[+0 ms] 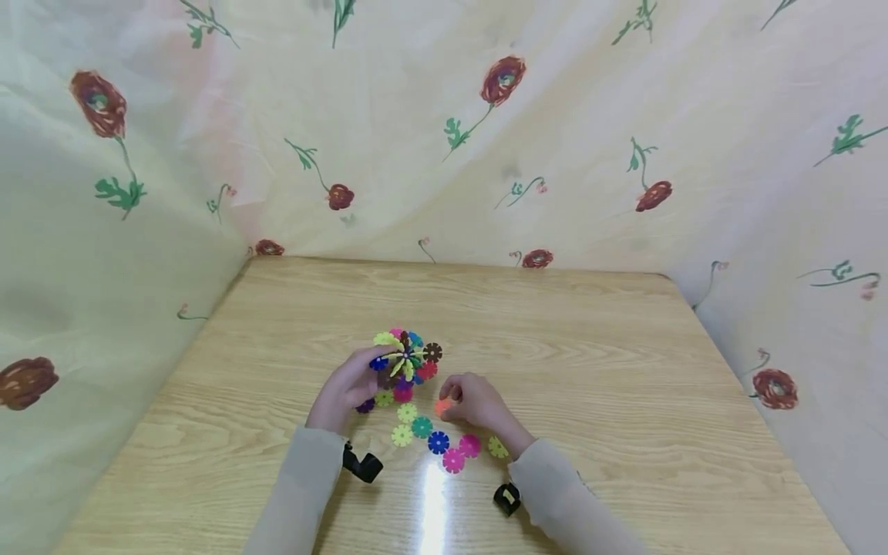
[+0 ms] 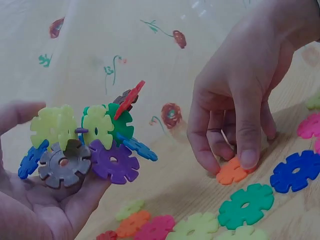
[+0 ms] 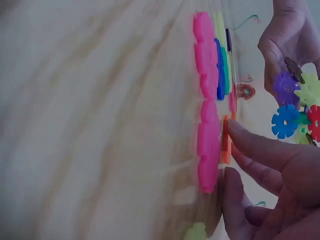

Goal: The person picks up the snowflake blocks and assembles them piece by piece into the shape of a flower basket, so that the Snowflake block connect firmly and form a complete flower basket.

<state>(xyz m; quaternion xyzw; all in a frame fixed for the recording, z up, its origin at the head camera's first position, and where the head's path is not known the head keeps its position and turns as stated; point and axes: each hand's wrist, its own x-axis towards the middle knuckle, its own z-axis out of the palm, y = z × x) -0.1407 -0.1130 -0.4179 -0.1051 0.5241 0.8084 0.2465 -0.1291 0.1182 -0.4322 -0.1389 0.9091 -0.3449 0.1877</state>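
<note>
My left hand (image 1: 352, 383) holds a cluster of interlocked plastic snowflake discs (image 2: 97, 122) in yellow, purple, grey, green, blue and red. In the left wrist view the cluster rests against the fingers, with part of the hand behind it. To the right, my right hand (image 1: 479, 401) pinches an orange snowflake disc (image 2: 231, 172) low over the table. Thumb and fingertips meet its edges in the right wrist view. Close by lie a green disc (image 2: 246, 206) and a blue disc (image 2: 295, 171), both flat.
Loose discs spread across the wooden table (image 1: 590, 347) in front of the hands, among them pink discs (image 1: 454, 461) and a yellow disc (image 1: 401, 435). Another yellow disc (image 1: 497, 447) lies beside the right wrist. Flower-patterned cloth (image 1: 416, 139) surrounds the table's back and sides.
</note>
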